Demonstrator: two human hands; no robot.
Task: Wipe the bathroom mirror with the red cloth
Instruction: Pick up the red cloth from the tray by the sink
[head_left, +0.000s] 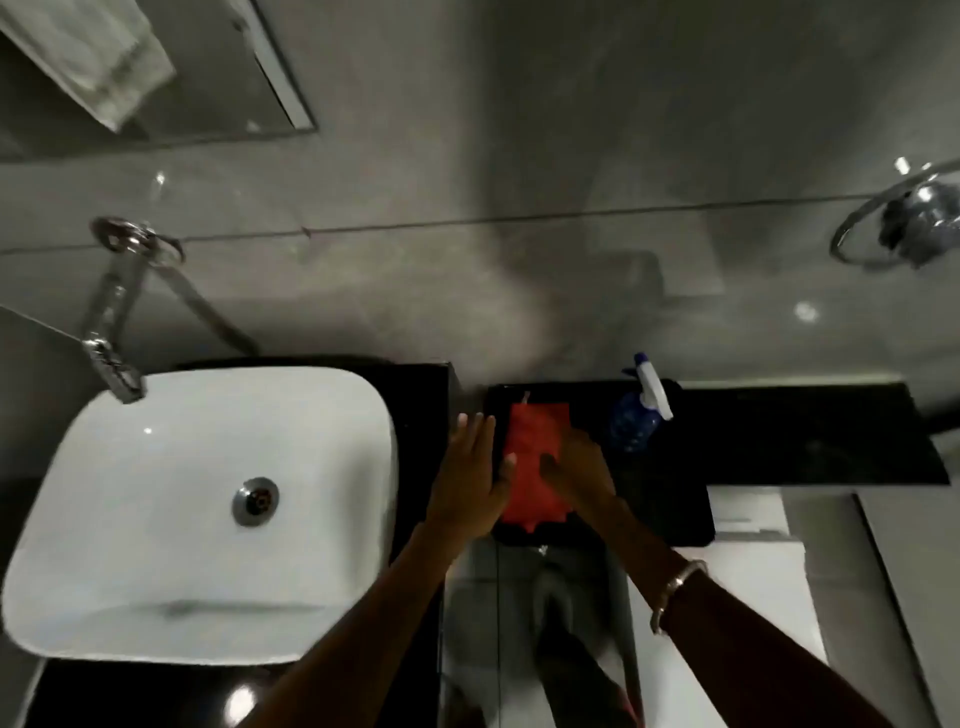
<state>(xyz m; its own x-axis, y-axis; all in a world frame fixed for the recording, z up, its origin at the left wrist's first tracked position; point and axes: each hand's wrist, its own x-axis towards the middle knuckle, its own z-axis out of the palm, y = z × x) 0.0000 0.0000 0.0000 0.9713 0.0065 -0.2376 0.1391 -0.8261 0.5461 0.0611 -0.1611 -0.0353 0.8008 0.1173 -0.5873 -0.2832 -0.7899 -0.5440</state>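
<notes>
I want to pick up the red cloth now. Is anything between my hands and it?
Nothing visible. The left hand and right hand are at the red cloth, one on each side. The spray bottle stands apart, on its right.

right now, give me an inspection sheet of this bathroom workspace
surface: black counter, dark tray on it
job's things: red cloth flat on tray; mirror upper left on wall
clutter: blue spray bottle beside cloth
hands: left hand open, at cloth's left edge; right hand pressing on cloth, grip unclear
cables: nothing seen
surroundings: white sink, tap, towel, chrome ring, grey tiled wall
</notes>
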